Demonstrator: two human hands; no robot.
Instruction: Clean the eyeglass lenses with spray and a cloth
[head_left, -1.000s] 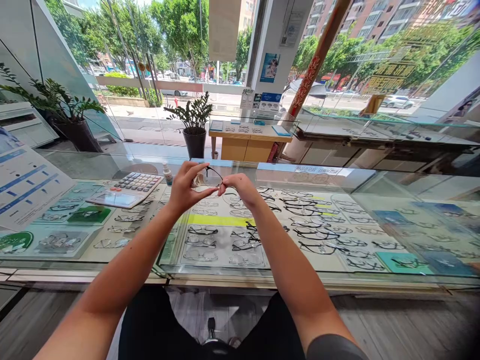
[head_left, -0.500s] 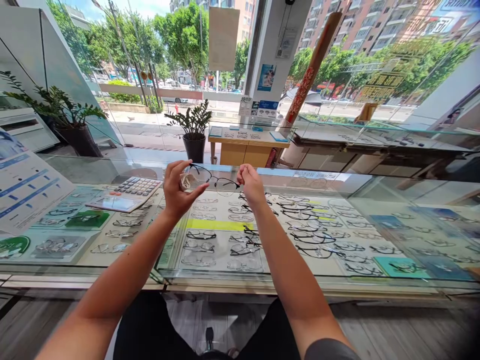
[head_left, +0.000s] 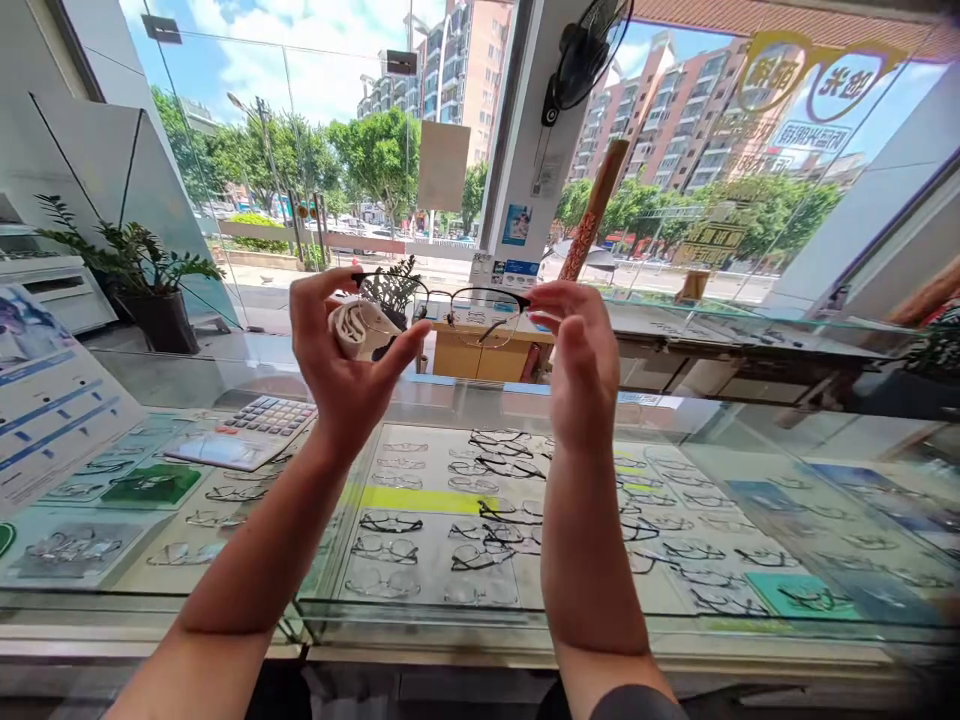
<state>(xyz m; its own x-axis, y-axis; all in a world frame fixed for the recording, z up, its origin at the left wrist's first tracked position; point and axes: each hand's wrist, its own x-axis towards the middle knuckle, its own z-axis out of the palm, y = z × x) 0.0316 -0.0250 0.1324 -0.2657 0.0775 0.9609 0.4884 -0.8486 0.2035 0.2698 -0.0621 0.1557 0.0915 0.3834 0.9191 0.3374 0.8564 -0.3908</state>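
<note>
A pair of dark half-rim glasses (head_left: 489,291) is held up above the glass counter, roughly level, between both hands. My left hand (head_left: 337,345) grips its left end between fingers and thumb. A rolled whitish cloth (head_left: 361,328) sits within the same hand, behind the left lens. At the right end of the frame, my right hand (head_left: 581,350) pinches the corner with its fingertips. Beneath, many eyeglass frames (head_left: 390,548) lie in rows inside the glass display case (head_left: 420,632).
On the counter's left are a calculator (head_left: 274,415) and a printed leaflet (head_left: 52,400). Potted plants (head_left: 161,320) stand beyond it, near the window. A wooden cabinet (head_left: 469,358) is behind the hands, and a wall fan (head_left: 589,55) hangs above.
Both hands have raised the glasses and brought them closer to the camera. My right hand has turned and its fingers have spread somewhat. The view has tilted upward.
</note>
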